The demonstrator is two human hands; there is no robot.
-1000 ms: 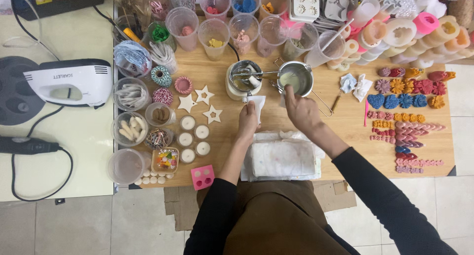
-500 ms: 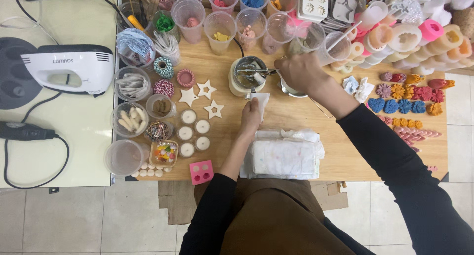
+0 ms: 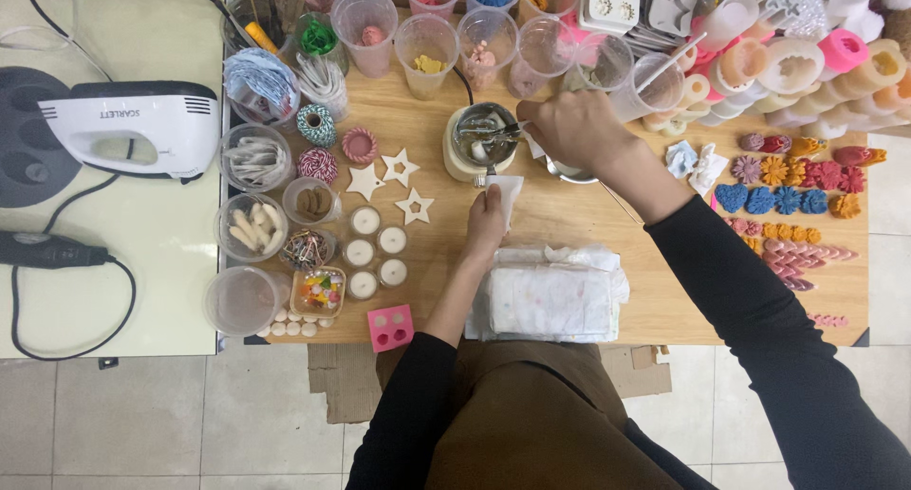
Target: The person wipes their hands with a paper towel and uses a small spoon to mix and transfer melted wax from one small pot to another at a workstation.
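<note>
Wooden table (image 3: 569, 224) carries the whole setup. White hand mixer (image 3: 133, 125) lies on the pale counter to its left, well apart from both hands. Folded white cloth pad (image 3: 550, 302) sits at the near edge, just right of the left forearm.

Cream pot (image 3: 477, 141) stands mid-table with metal pieces inside. Metal pitcher (image 3: 569, 170) sits just right of it, mostly hidden under the right hand; only its near rim shows.

Row of clear cups (image 3: 425, 40) with coloured bits runs along the far edge. 3 wooden stars (image 3: 415, 206) lie left of the pot; 5 small white candles (image 3: 365, 222) are grouped below them. Pink mould (image 3: 390, 328) rests at the near corner.

Right hand (image 3: 572, 129): fingers curled together over the pitcher's top, reaching toward the pot rim. What it grips, cannot tell.

Left hand (image 3: 487, 222): thumb and fingers pinching a small white paper piece (image 3: 505, 190), held just below the pot and touching the table.
</note>
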